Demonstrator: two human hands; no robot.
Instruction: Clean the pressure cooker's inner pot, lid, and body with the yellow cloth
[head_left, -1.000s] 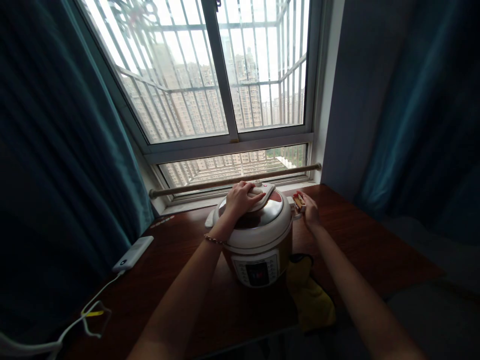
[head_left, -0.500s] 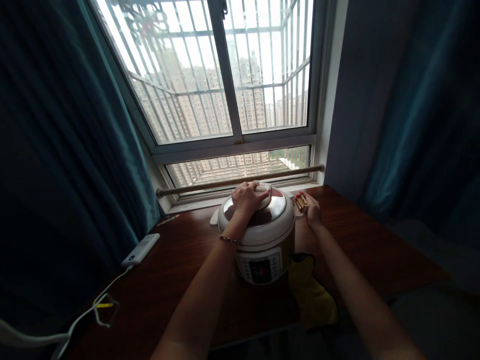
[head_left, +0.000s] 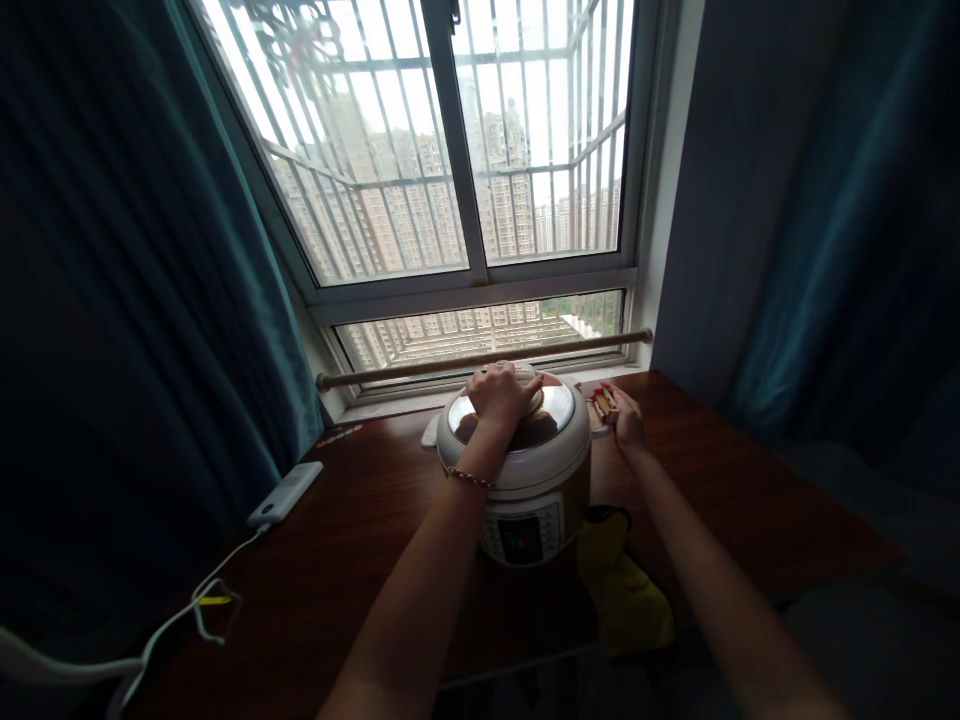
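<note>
A white and gold electric pressure cooker (head_left: pixel 534 480) stands on the dark wooden table (head_left: pixel 352 560) below the window. My left hand (head_left: pixel 499 393) is wrapped over the handle on top of its metal lid (head_left: pixel 559 408). My right hand (head_left: pixel 622 418) grips the cooker's side handle (head_left: pixel 601 402) on the right. The control panel (head_left: pixel 523 536) faces me.
A yellow cloth (head_left: pixel 626 590) lies at the cooker's right front. A white power bank (head_left: pixel 286 492) with a white cable (head_left: pixel 180 620) rests at the left. A wooden rod (head_left: pixel 480 358) runs along the window sill. Teal curtains hang on both sides.
My left hand has turned the lid handle anticlockwise, from pointing right to pointing nearly straight away. My right hand stays on the side handle. The view shifted slightly.
</note>
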